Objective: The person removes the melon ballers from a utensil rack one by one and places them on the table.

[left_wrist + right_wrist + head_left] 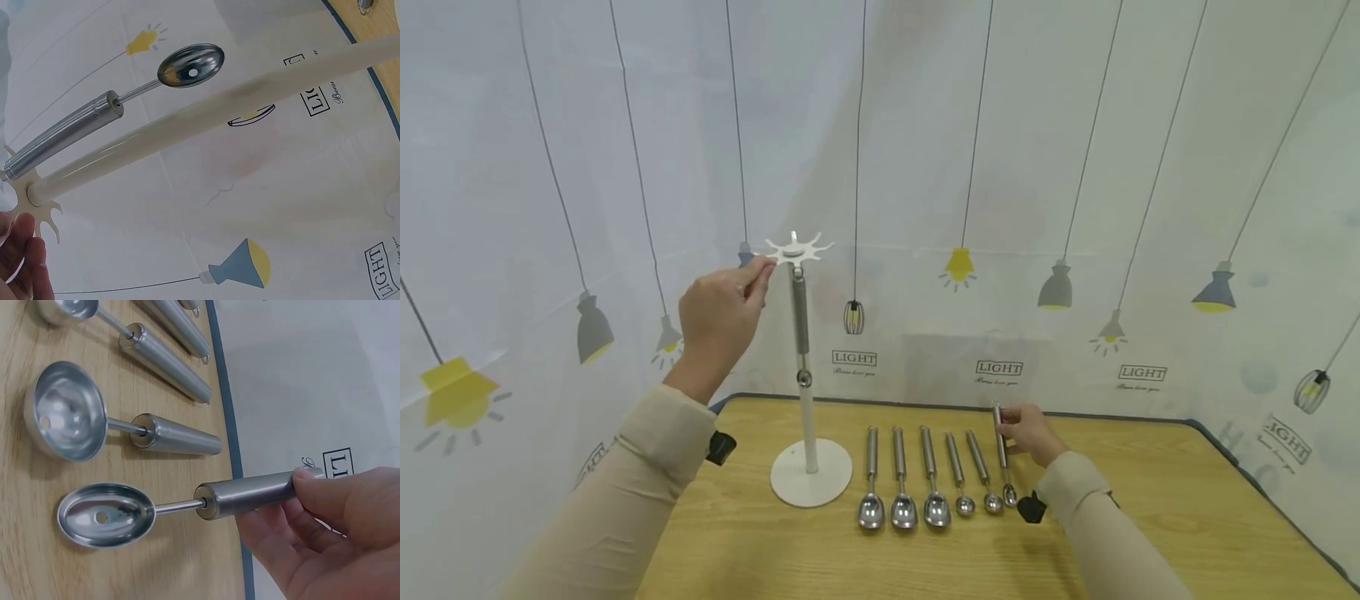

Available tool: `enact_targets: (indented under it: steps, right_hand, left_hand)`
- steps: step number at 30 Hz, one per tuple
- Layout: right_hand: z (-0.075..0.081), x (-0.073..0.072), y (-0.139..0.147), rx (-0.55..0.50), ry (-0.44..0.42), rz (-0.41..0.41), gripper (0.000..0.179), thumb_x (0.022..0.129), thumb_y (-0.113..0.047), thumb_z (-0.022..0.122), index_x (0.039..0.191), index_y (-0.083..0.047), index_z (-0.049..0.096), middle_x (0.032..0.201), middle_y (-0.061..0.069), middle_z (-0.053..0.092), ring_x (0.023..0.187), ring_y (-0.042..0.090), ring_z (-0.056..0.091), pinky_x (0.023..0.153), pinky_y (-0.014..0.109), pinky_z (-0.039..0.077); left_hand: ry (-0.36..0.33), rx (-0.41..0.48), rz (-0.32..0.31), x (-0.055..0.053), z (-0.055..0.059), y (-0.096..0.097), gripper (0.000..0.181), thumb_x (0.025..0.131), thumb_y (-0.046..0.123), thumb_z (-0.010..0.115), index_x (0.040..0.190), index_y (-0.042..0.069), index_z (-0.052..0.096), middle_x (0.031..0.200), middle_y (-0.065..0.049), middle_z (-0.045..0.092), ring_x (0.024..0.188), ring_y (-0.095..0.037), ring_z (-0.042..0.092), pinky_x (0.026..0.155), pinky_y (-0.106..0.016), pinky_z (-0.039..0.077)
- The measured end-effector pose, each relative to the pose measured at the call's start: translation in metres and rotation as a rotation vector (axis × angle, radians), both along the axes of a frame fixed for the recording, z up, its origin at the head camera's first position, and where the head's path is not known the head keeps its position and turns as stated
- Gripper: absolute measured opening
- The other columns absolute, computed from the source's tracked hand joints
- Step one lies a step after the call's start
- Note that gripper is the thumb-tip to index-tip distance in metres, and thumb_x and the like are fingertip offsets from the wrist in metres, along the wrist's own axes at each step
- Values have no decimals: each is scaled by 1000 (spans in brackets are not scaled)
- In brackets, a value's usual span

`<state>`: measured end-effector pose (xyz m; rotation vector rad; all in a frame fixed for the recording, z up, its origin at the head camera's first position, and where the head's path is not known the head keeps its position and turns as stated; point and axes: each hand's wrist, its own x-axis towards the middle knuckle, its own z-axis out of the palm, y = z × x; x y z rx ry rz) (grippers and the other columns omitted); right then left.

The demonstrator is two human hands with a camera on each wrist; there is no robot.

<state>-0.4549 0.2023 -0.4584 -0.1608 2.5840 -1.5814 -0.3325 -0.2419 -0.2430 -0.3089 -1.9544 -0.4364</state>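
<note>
My left hand (pixel 721 317) pinches one arm of the white star-shaped hook top (pixel 793 248) of a stand, at the upper end of its pole (pixel 808 425). From this top hangs an oval melon baller (pixel 190 65), its ribbed steel handle upward and its holed bowl down beside the pole. At the right, my right hand (pixel 1030 433) holds a second oval melon baller (pixel 106 515) near the handle's end, between thumb and fingers. Its bowl is low, close over the wooden table, and the handle is raised at the wall side.
Left of the right hand, a round melon baller (pixel 65 411) lies beside another small round one (pixel 965 505). Further left are three larger scoops (pixel 904 510) in a row. The stand's round white base (pixel 811 492) rests on the wooden table (pixel 1150 517). A lamp-patterned wall sheet (pixel 910 167) rises behind.
</note>
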Motion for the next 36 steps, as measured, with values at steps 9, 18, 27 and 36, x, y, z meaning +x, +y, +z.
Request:
enact_targets:
  steps: [9,18,27,36]
  right_hand:
    - [-5,-1,1,37,-43,-43,41,101,5,56,138,20,46,135,37,51,120,46,56,83,48,58]
    - [-16,-4,1,98,-43,-108,38,96,8,60,131,20,52,127,37,56,109,44,63,80,45,59]
    - [-25,-7,-1,200,21,-134,32,92,6,67,120,20,61,111,33,65,88,32,69,68,38,60]
    - [-22,-9,-5,406,146,-143,25,85,2,75,106,15,70,103,28,71,96,40,67,86,49,54]
  left_hand:
    - [4,14,2,1,-1,0,28,103,25,63,119,5,75,65,-10,67,46,-19,44,43,-32,29]
    - [4,20,-3,-1,1,0,26,102,25,64,118,7,76,66,-9,68,46,-21,48,42,-33,29]
    - [6,22,5,3,0,2,27,103,26,63,118,6,75,64,-8,67,45,-19,43,42,-33,29]
    - [10,25,8,5,2,0,28,103,25,64,118,5,75,65,-9,67,45,-19,44,43,-32,29]
